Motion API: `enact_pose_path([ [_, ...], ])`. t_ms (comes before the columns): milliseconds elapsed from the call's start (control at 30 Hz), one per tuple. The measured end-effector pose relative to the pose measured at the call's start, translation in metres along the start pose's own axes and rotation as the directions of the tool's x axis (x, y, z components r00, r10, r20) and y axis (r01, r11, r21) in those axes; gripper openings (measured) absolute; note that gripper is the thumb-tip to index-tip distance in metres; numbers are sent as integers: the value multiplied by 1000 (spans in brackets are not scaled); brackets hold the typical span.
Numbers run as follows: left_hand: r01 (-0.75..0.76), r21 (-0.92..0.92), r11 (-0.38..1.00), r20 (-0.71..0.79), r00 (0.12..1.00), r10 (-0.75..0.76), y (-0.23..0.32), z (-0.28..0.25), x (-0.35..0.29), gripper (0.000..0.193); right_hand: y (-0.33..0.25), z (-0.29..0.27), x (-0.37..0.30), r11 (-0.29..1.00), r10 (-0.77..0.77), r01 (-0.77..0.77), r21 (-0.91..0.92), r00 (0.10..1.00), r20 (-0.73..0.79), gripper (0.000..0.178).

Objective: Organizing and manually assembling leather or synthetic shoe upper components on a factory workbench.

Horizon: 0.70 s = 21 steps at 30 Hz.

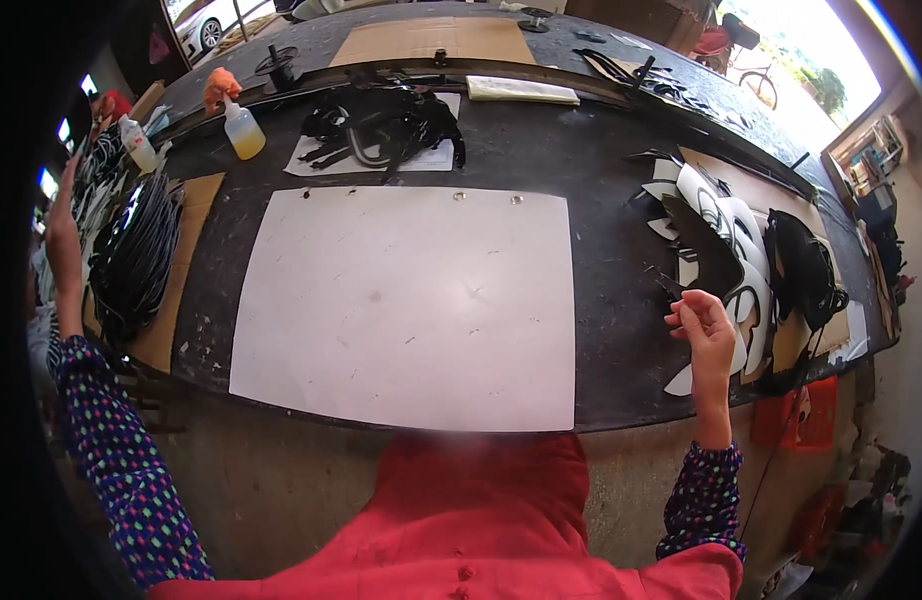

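My left hand (63, 235) reaches up at the far left rim, its fingers stretched out beside a heap of thin strips (103, 150); the rim bends it, and nothing shows in its grasp. My right hand (706, 325) hovers at the right, thumb and fingers pinched together. Whatever they may hold is too small to make out. Just beyond it lies a pile of curved white cut pieces (746, 235), with a curved black piece (703, 245) on top. Between my hands, a large white sheet (406, 310) with small dark marks lies flat on the dark table (611, 150).
A bundle of black strips (136, 255) rests on cardboard (196, 220) at left. Farther back stand a spray bottle (244, 132) with yellow liquid and a white bottle (137, 145). Black pieces (381, 125) lie beyond the sheet. A black bundle (803, 265) sits far right, above a red crate (796, 415).
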State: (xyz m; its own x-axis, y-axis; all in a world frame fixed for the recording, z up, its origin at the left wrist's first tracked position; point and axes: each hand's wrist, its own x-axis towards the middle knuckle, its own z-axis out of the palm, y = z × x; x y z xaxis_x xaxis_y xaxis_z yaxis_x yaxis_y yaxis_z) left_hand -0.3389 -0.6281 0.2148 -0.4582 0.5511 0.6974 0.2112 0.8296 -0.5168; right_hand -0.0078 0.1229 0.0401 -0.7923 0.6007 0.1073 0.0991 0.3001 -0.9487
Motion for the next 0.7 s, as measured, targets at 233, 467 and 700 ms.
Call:
enact_pose_path([
  [233, 413, 75, 908, 374, 832, -409, 32, 75, -121, 65, 68, -69, 75, 574, -447, 167, -802, 884, -135, 63],
  [467, 202, -79, 976, 205, 962, -183, 204, 16, -13, 43, 29, -55, 87, 482, -410, 151, -863, 909, -70, 31],
  [700, 92, -796, 598, 187, 977, 99, 419, 16, 67, 14, -68, -3, 23, 731, -550, 382, -566, 820, -157, 19],
])
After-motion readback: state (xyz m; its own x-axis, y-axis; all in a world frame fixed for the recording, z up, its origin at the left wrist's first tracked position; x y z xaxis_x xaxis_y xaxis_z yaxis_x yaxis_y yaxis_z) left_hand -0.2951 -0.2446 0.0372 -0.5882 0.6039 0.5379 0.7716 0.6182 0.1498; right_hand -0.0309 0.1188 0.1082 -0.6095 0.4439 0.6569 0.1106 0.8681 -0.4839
